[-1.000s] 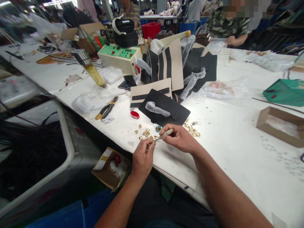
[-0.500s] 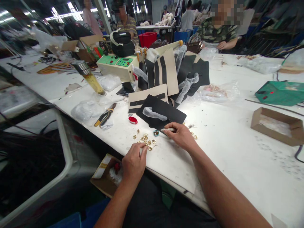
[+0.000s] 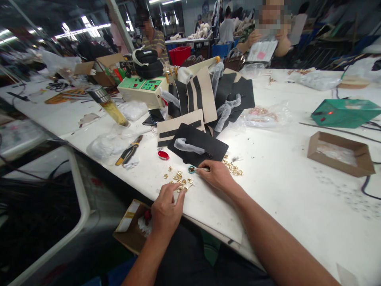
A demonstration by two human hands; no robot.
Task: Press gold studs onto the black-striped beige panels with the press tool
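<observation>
Reaching among gold-coloured metal fittings (image 3: 177, 175), the left hand (image 3: 166, 205) is curled. The right hand (image 3: 217, 174) sits at 3 o'clock from the teal-rimmed dish (image 3: 189, 170). Neither grip can be determined.

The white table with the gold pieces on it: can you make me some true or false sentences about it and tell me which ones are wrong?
1. The right hand is next to the little round tin. True.
2. The left hand is on the pliers. False: the left hand is by the gold pieces.
3. The bottle has a silver top. True.
4. The green box is left of the bottle. False: the green box is far to the right.
</observation>
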